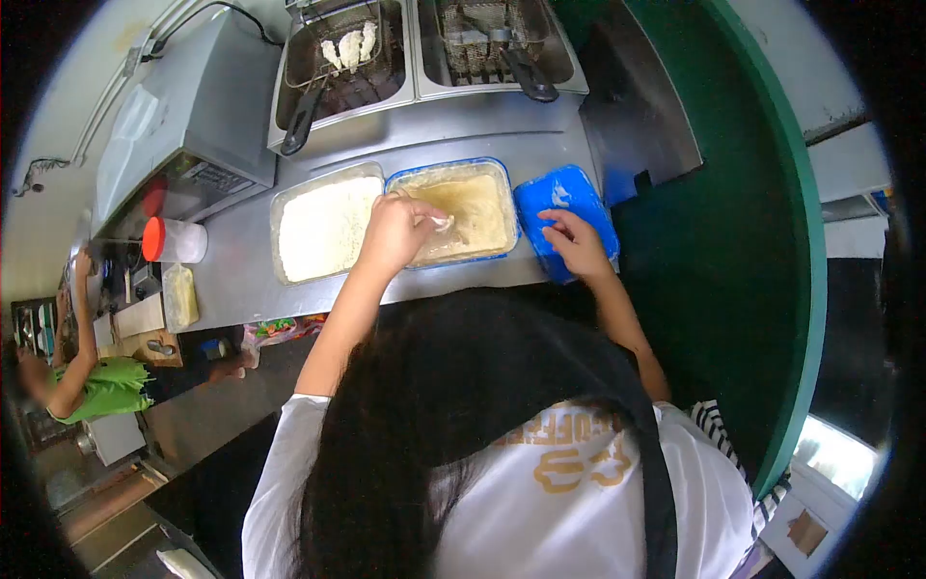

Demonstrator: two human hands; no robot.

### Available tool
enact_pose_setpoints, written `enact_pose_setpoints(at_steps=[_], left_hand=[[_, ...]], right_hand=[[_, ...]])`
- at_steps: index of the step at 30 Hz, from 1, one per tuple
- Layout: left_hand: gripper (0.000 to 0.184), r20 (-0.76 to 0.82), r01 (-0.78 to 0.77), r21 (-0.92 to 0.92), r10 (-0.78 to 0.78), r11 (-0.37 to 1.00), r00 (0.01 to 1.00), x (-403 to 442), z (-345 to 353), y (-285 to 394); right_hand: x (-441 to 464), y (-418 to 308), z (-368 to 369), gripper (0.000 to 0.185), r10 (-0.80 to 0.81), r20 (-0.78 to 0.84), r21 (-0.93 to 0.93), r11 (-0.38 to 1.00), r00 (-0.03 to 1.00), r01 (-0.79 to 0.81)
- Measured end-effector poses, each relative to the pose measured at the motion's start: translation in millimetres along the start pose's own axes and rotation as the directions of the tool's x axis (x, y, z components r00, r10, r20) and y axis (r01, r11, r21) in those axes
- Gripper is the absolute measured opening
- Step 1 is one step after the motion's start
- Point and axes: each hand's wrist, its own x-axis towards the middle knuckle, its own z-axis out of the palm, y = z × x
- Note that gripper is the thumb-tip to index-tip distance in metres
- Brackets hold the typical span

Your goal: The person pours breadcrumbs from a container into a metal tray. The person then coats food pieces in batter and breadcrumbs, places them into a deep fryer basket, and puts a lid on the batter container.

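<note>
My left hand [394, 234] is over the near left part of a rectangular container of wet beige batter [482, 207]. Its fingers are pinched on a small pale, batter-coated piece of food [443, 223]; I cannot make out its exact kind. To the left, touching or nearly touching, stands a clear container of white flour-like powder [323, 227]. My right hand [575, 241] hovers over or rests on a blue plastic lid [555, 198] to the right, fingers curved and apart, holding nothing.
Behind the steel counter [236, 280] stands a two-tank fryer [424, 101]; coated pieces [350, 46] sit in its left basket. At left are a microwave [193, 125], a red-lidded jar [183, 240] and a tub [180, 296]. A person in green [106, 386] stands far left. A green panel [714, 241] borders the right.
</note>
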Motion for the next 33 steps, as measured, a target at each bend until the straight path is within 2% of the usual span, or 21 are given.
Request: enact_pose_setpoints(at_steps=[3, 8, 11, 12, 15, 19, 22, 25, 26, 28, 29, 33], left_hand=[[0.011, -0.078, -0.005, 0.077, 0.012, 0.997, 0.997, -0.6, -16.2, 22.1], [0.013, 0.057, -0.080, 0.074, 0.076, 0.994, 0.995, -17.6, 25.4, -4.6], [0.010, 0.036, -0.060, 0.014, 0.060, 0.998, 0.998, -19.1, 23.9, -9.8], [0.008, 0.062, -0.002, 0.000, 0.002, 1.000, 0.998, -19.2, 20.1, -11.9], [0.008, -0.050, 0.003, -0.179, -0.013, 0.984, 0.999, -19.0, -6.5, -29.5], [0.011, -0.209, -0.065, -0.081, 0.046, 0.995, 0.977, -19.1, -80.6, -47.1], [0.010, -0.349, -0.111, 0.069, 0.128, 0.991, 0.928, -34.3, -111.4, -84.4], [0.014, -0.186, 0.044, 0.227, -0.001, 0.973, 0.983, -71.4, -121.7, -122.6], [0.018, -0.127, -0.003, 0.306, 0.044, 0.952, 0.991, -88.4, -110.4, -152.1], [0.020, -0.094, -0.009, 0.261, 0.034, 0.965, 0.995, -119.9, -108.4, -172.7], [0.021, -0.078, -0.014, 0.238, 0.033, 0.971, 0.996, -130.8, -112.3, -173.0], [0.023, -0.285, 0.111, 0.100, -0.078, 0.989, 0.955, -161.4, -129.5, -168.4]], right_hand=[[-0.9, -6.8, -2.1, 0.029, 0.019, -0.006, -0.005, 1.000, 1.000, -0.019], [-1.2, -8.6, -1.7, 0.028, 0.060, 0.003, 0.020, 0.998, 0.998, -0.060], [2.1, -22.5, 4.0, 0.028, 0.060, -0.019, -0.001, 0.998, 0.998, -0.060], [2.1, -26.1, 8.1, 0.027, 0.059, -0.036, -0.011, 0.998, 0.998, -0.059], [4.7, -43.2, 25.1, 0.027, 0.007, -0.069, 0.015, 1.000, 0.998, -0.006], [11.0, -86.8, 67.9, 0.025, -0.056, -0.107, 0.091, 0.994, 0.993, 0.066], [22.1, -111.8, 108.0, 0.023, -0.098, -0.044, 0.021, 0.995, 0.994, 0.099], [36.2, -116.6, 156.8, 0.021, -0.148, 0.080, -0.043, 0.987, 0.986, 0.152], [39.2, -122.9, 172.1, 0.022, -0.155, 0.143, -0.041, 0.986, 0.977, 0.163], [48.9, -139.1, 203.3, 0.022, -0.172, 0.265, -0.036, 0.981, 0.949, 0.189], [55.2, -149.4, 218.7, 0.022, -0.230, 0.274, -0.069, 0.964, 0.934, 0.258], [90.6, -184.0, 280.4, 0.026, -0.402, 0.360, -0.243, 0.831, 0.842, 0.500]])
